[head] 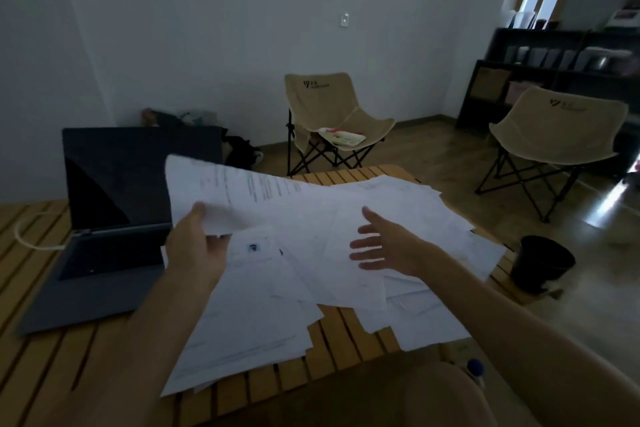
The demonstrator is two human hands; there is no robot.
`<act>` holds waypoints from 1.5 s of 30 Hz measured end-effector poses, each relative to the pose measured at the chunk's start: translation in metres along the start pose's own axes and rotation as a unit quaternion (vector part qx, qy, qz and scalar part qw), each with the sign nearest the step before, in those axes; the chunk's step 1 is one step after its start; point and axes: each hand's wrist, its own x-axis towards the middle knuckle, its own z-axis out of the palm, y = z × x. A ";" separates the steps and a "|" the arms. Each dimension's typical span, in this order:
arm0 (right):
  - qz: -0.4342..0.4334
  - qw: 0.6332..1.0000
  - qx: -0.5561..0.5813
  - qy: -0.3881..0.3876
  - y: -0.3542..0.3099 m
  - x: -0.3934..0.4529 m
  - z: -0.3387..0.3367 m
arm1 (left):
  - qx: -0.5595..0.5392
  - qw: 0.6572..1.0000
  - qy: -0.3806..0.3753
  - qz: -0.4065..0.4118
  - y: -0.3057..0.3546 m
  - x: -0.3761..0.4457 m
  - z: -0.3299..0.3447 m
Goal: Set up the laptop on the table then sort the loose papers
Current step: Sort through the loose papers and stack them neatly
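The desk (52, 350) is made of narrow wooden slats with dark gaps between them, and its far edge is rounded. On its left side stands one open laptop (104, 218), a flat grey slab with a dark, glossy screen upright behind the keyboard; a thin pale cable (24, 236) curls beside it. Loose papers (398, 218), thin white printed sheets, lie spread and overlapping across the middle and right of the desk, too many and too layered to count. The left hand (197, 246) is closed on the edge of a lifted sheet (239, 191), thumb on top. The right hand (384, 243) hovers over the pile with fingers spread, gripping nothing. Two beige fabric folding chairs (332, 121) stand beyond, and one black bin (540, 263) sits on the floor.
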 end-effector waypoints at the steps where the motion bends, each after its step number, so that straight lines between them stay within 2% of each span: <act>1: 0.011 0.996 0.090 -0.013 0.002 0.002 0.000 | -0.012 1.000 0.022 -0.010 -0.005 -0.005 -0.011; 3: 0.010 0.980 0.188 -0.057 -0.001 0.001 0.008 | 0.006 0.998 0.050 -0.034 -0.025 -0.021 -0.025; 5: 0.004 0.975 0.196 -0.101 -0.002 0.001 0.025 | 0.006 0.995 0.061 -0.075 -0.055 -0.039 -0.034; 7: 0.017 0.989 0.106 -0.099 0.000 0.000 0.050 | 0.033 0.992 0.053 -0.108 -0.081 -0.060 -0.030; 9: 0.020 0.998 0.020 -0.058 0.009 0.003 0.073 | 0.081 0.990 0.028 -0.115 -0.098 -0.073 -0.029; 11: 0.009 1.000 -0.003 -0.008 0.021 0.013 0.086 | 0.130 0.983 0.005 -0.131 -0.103 -0.084 -0.031; 14: 0.001 0.999 0.011 0.036 0.031 0.022 0.085 | 0.169 0.969 -0.043 -0.175 -0.083 -0.089 -0.039; 17: -0.009 0.999 0.033 -0.022 0.036 0.019 0.072 | 0.136 0.982 -0.011 -0.130 -0.034 -0.066 -0.062; 19: -0.022 0.996 0.038 -0.075 0.038 0.013 0.066 | 0.168 0.977 0.012 -0.130 0.002 -0.047 -0.072; 20: -0.026 0.994 0.040 -0.099 0.039 0.011 0.066 | 0.205 0.968 -0.004 -0.142 0.014 -0.040 -0.073; 22: -0.029 0.989 0.036 -0.138 0.037 0.007 0.074 | 0.318 0.935 -0.058 -0.144 0.023 -0.031 -0.072; 24: -0.033 0.989 -0.003 -0.143 0.035 0.008 0.087 | 0.430 0.896 -0.062 -0.096 0.022 -0.022 -0.071; 25: -0.046 0.990 -0.052 -0.121 0.031 0.009 0.093 | 0.479 0.875 -0.045 -0.059 0.021 -0.016 -0.075; 26: -0.071 0.987 -0.130 -0.067 0.028 0.011 0.097 | 0.527 0.849 -0.032 -0.019 0.021 -0.010 -0.080; 27: -0.105 0.968 -0.228 0.016 0.028 0.017 0.096 | 0.571 0.820 -0.027 0.018 0.021 -0.006 -0.086; 28: -0.134 0.927 -0.334 0.106 0.028 0.022 0.090 | 0.613 0.788 -0.028 0.048 0.020 -0.002 -0.092; 29: -0.141 0.873 -0.434 0.174 0.029 0.027 0.082 | 0.648 0.758 -0.030 0.065 0.018 0.002 -0.101; 30: -0.129 0.823 -0.513 0.206 0.033 0.032 0.073 | 0.678 0.731 -0.036 0.070 0.014 0.002 -0.108; 31: -0.102 0.790 -0.567 0.209 0.038 0.036 0.062 | 0.701 0.709 -0.037 0.074 0.009 0.003 -0.115; 33: -0.046 0.773 -0.607 0.177 0.046 0.040 0.045 | 0.742 0.665 -0.037 0.079 0.001 0.004 -0.122; 34: -0.037 0.771 -0.614 0.167 0.050 0.042 0.040 | 0.769 0.633 -0.029 0.087 -0.001 0.004 -0.123; 37: -0.074 0.736 -0.646 0.190 0.058 0.046 0.038 | 0.855 0.501 0.013 0.133 -0.008 0.002 -0.119; 38: -0.090 0.719 -0.657 0.207 0.059 0.046 0.039 | 0.867 0.477 0.009 0.145 -0.011 0.001 -0.116; 40: -0.120 0.685 -0.681 0.231 0.060 0.044 0.038 | 0.870 0.465 -0.008 0.162 -0.018 -0.001 -0.109; 42: -0.134 0.683 -0.678 0.238 0.059 0.040 0.037 | 0.865 0.473 -0.023 0.162 -0.025 -0.002 -0.105; 44: -0.135 0.696 -0.667 0.230 0.058 0.036 0.033 | 0.839 0.508 -0.060 0.185 -0.032 -0.007 -0.100; 45: -0.138 0.703 -0.660 0.225 0.058 0.035 0.031 | 0.813 0.539 -0.091 0.203 -0.036 -0.009 -0.096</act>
